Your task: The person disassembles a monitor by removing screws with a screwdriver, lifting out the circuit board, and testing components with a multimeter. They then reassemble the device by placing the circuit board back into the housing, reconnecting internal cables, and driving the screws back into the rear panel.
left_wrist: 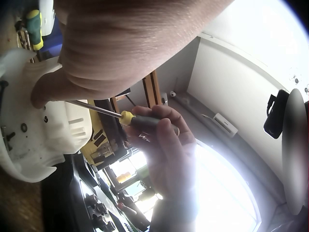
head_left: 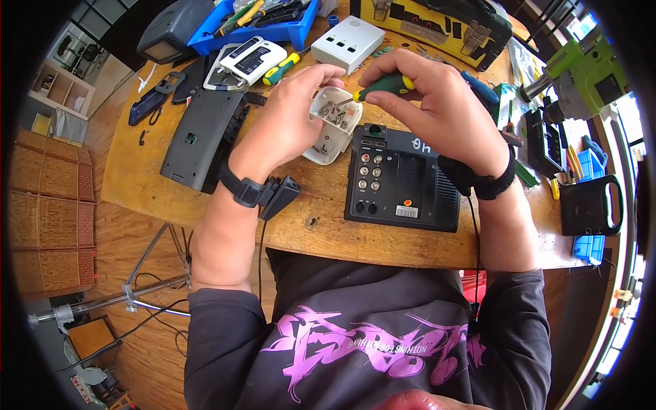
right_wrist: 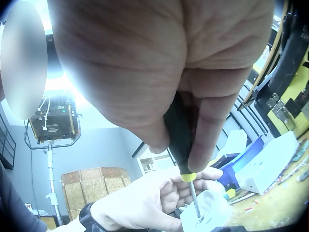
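Observation:
My left hand grips a white plastic tray, thumb over its near side in the left wrist view. Small metal pieces that look like screws lie in its far compartment. In my right hand is a screwdriver with a green and yellow handle, its shaft slanting down toward the tray. The right wrist view shows the screwdriver's metal shaft reaching inside the tray, close to the left hand's fingers. Just nearer to me lies a black device, its panel with round sockets facing up.
A black casing lies on the left of the wooden table. Behind it are a white cable tester and a blue tool tray. A white box and a yellow-black toolbox stand at the back; a green drill press is right.

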### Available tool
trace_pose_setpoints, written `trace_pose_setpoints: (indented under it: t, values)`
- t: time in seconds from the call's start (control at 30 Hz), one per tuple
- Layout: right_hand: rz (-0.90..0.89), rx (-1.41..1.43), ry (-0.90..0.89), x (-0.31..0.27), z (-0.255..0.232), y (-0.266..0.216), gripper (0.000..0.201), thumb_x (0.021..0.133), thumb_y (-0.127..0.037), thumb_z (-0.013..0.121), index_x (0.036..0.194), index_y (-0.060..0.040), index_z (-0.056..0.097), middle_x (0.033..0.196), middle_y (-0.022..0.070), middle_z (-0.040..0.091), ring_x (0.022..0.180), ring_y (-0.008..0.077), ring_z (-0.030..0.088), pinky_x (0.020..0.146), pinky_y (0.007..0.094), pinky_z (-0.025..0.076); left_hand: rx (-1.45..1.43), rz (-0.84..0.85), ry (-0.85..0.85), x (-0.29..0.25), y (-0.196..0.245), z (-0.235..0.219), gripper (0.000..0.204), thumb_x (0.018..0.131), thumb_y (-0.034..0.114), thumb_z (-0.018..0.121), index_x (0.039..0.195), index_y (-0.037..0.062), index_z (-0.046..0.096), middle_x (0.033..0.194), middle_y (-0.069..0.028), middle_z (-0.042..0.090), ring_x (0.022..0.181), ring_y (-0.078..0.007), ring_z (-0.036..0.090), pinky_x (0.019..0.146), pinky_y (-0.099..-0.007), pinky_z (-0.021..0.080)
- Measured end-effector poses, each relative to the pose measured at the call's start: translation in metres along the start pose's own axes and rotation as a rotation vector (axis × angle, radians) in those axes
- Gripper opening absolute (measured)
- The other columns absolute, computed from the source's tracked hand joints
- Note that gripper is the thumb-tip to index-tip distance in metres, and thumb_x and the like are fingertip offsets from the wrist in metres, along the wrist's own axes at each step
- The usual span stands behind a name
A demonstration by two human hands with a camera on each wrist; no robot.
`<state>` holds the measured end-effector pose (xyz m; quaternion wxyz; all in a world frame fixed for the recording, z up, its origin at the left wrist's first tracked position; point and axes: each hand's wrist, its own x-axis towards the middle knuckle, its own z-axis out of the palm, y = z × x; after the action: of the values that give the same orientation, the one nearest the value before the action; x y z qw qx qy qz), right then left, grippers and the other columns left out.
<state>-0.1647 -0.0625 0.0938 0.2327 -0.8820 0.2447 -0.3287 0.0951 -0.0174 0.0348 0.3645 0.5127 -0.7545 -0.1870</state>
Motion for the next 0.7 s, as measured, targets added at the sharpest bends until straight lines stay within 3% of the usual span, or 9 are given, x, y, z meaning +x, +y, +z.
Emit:
trace_pose_setpoints:
  t: [0.23,0.3,0.4,0.43,0.5,0.7]
  values:
    - [0.008,0.004,-0.01,0.001,0.0003,-0.0027,0.025,0.101,-0.013,0.08,0.124,-0.0047,0.075,0.106,0.0166,0.081,0.089,0.0378,0.077,0.081,0.0417,0.062,-0.001,-0.001,0.0,0.0,0.0003,0.0001,0.075,0.082,-0.023,0.069,0.151,0.0066,0.066,0.134,-0.0124,0.077,0.132,-0.0268,0.074,0.115,-0.0383,0.056]
    - [0.061,-0.043,-0.061,0.0009,-0.0018,-0.0034,0.024,0.105,-0.012,0.082,0.126,-0.0033,0.074,0.115,0.0063,0.081,0.096,0.016,0.074,0.084,0.0322,0.062,-0.001,0.002,0.003,0.0005,0.0001,-0.0003,0.075,0.082,-0.023,0.069,0.151,0.0067,0.066,0.133,-0.0126,0.077,0.132,-0.027,0.074,0.115,-0.0384,0.056]
    - [0.064,-0.012,-0.056,0.0011,0.0004,0.0003,0.024,0.105,-0.01,0.081,0.126,-0.0023,0.074,0.114,0.006,0.08,0.096,0.0116,0.073,0.082,0.03,0.062,-0.001,0.014,0.004,0.0006,-0.0011,-0.0002,0.074,0.082,-0.024,0.068,0.15,0.0065,0.066,0.133,-0.0131,0.077,0.132,-0.0274,0.074,0.115,-0.0386,0.057]
    - [0.062,-0.014,-0.057,0.0014,0.0014,0.0008,0.024,0.105,-0.01,0.081,0.126,-0.0023,0.074,0.114,0.006,0.08,0.096,0.0116,0.073,0.082,0.03,0.062,-0.004,0.012,0.003,0.0009,-0.0015,-0.0003,0.074,0.082,-0.023,0.069,0.15,0.0062,0.066,0.133,-0.0133,0.078,0.132,-0.0276,0.074,0.115,-0.0387,0.057]
    - [0.052,0.062,-0.018,0.0017,0.0033,0.0011,0.025,0.102,-0.013,0.08,0.125,-0.0036,0.075,0.107,0.0153,0.081,0.089,0.0339,0.078,0.081,0.04,0.062,-0.006,0.011,0.003,0.0009,-0.0022,0.0001,0.073,0.082,-0.023,0.069,0.149,0.0058,0.066,0.133,-0.0134,0.078,0.131,-0.0278,0.074,0.114,-0.0387,0.057]
    - [0.112,0.086,-0.027,0.0022,0.0001,-0.0059,0.026,0.103,-0.015,0.081,0.125,-0.0029,0.076,0.106,0.0142,0.08,0.084,0.0285,0.075,0.08,0.0379,0.062,-0.016,0.032,0.027,0.0005,-0.0048,0.0013,0.072,0.082,-0.023,0.068,0.148,0.0047,0.065,0.134,-0.0141,0.078,0.132,-0.0283,0.074,0.114,-0.0395,0.057]
